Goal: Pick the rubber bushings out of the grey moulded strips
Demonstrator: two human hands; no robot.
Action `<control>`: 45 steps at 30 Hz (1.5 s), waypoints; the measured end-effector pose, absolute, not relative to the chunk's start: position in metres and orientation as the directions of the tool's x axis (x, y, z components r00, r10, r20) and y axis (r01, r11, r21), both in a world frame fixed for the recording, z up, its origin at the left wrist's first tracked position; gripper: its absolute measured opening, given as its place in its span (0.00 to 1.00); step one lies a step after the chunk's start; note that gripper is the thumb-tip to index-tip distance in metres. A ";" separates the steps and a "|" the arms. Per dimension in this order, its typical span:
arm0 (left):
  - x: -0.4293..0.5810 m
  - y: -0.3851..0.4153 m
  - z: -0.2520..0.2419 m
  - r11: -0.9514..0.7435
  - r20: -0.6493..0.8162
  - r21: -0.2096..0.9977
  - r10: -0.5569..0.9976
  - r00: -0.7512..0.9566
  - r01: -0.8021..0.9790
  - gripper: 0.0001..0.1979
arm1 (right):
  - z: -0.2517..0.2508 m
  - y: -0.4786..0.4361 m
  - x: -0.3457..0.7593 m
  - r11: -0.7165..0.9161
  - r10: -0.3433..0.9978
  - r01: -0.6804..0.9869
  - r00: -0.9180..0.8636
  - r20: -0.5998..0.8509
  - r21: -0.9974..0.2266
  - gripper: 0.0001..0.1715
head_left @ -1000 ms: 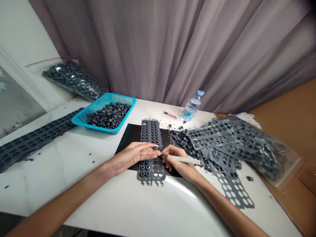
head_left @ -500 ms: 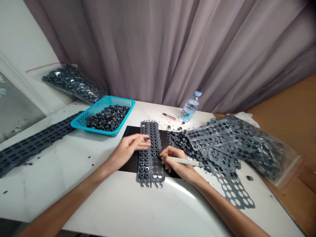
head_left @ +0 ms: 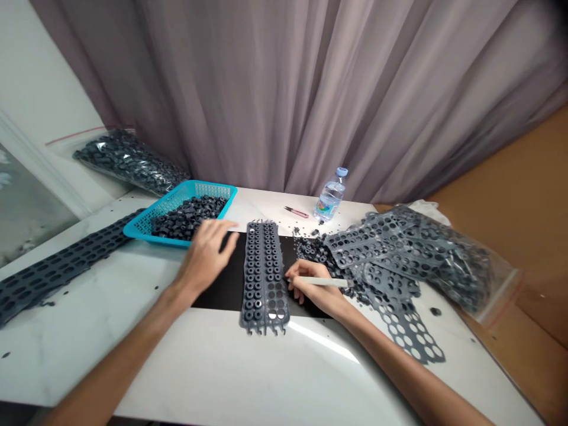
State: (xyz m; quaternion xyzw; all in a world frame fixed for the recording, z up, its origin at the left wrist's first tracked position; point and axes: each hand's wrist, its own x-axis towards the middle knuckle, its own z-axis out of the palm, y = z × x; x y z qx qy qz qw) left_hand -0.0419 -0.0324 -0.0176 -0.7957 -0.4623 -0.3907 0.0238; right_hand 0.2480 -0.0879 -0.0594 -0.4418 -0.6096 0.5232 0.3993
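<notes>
My left hand [head_left: 208, 254] is in the air beside the blue basket [head_left: 131, 232], its fingers apart and nothing seen in them. Small black ring-shaped rubber pieces [head_left: 186, 216] fill much of the basket. Closed around a slim white pen-like tool [head_left: 326, 281], my right hand [head_left: 313, 284] rests at the right edge of a dark grey perforated strip [head_left: 265, 272]. Black rings sit in most of the strip's holes; several holes at its lower right hold none. Under the strip lies a black mat [head_left: 222, 290]. The tool's tip is hidden by my fingers.
Loose black pieces [head_left: 319, 251] and cut perforated sheets [head_left: 412, 331] are heaped on the right with a clear bag [head_left: 470, 278]. A water bottle [head_left: 331, 198] and pink thread snips [head_left: 296, 212] stand behind. Another holed strip [head_left: 66, 260] and a filled bag [head_left: 128, 160] lie left.
My left hand has moved left, from above the strip to beside the basket, and its fingers have spread. My right hand keeps the tool at the strip's edge. The view has shifted slightly.
</notes>
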 end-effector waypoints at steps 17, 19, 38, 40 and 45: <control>0.019 -0.063 -0.042 -0.692 0.303 0.522 0.697 0.650 0.498 0.09 | -0.059 -0.085 0.247 0.062 0.950 0.108 -0.312 0.025 -0.992 0.10; 0.019 -0.063 -0.044 -0.723 0.322 0.464 0.676 0.663 0.512 0.08 | -0.060 -0.085 0.248 0.076 0.946 0.127 -0.322 0.032 -0.989 0.09; 0.012 -0.050 -0.052 -0.190 0.176 0.980 0.965 0.193 0.055 0.14 | -0.059 -0.085 0.248 0.085 0.943 0.186 -0.331 0.019 -0.979 0.05; 0.009 -0.051 -0.050 -0.083 0.089 0.996 0.969 0.231 -0.037 0.14 | -0.059 -0.085 0.251 0.054 0.940 0.160 -0.342 -0.004 -0.986 0.06; 0.007 -0.061 -0.044 0.232 -0.151 0.959 0.907 0.393 -0.166 0.15 | -0.060 -0.086 0.252 0.072 0.969 0.089 -0.244 0.048 -0.993 0.05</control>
